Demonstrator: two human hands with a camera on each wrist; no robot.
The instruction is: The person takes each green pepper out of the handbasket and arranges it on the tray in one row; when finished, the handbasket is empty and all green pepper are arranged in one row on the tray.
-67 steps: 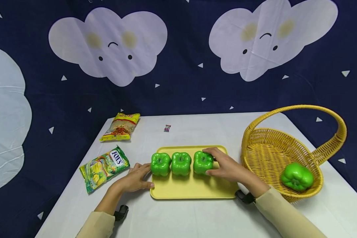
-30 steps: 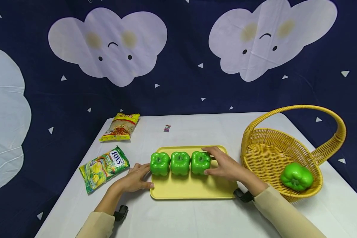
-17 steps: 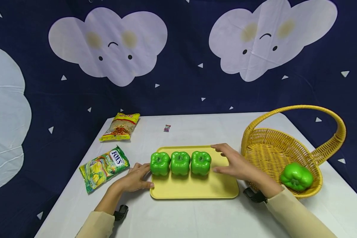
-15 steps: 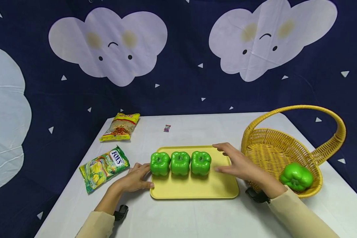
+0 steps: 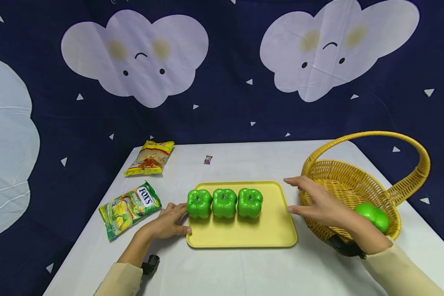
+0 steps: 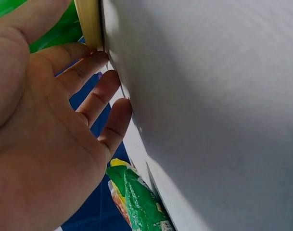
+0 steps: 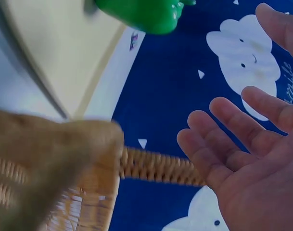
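Note:
Three green bell peppers stand in a row on the yellow tray: a left one, a middle one and a right one. My left hand rests at the tray's left edge, fingers extended; the left wrist view shows its fingertips at the tray's side and on the white tabletop. My right hand is in the air over the near left side of the wicker basket, fingers apart and holding nothing. Another bell pepper lies in the basket, partly hidden by my right wrist.
A green candy bag lies left of my left hand, with a yellow food packet behind it. One small wrapped candy sits beyond the tray. The basket's tall handle arches over its opening. A dark cloud-print cloth hangs behind the table.
My right hand has let go of the right bell pepper, after sliding it slightly left towards the middle one, and has moved right to the basket. My left hand has stayed still.

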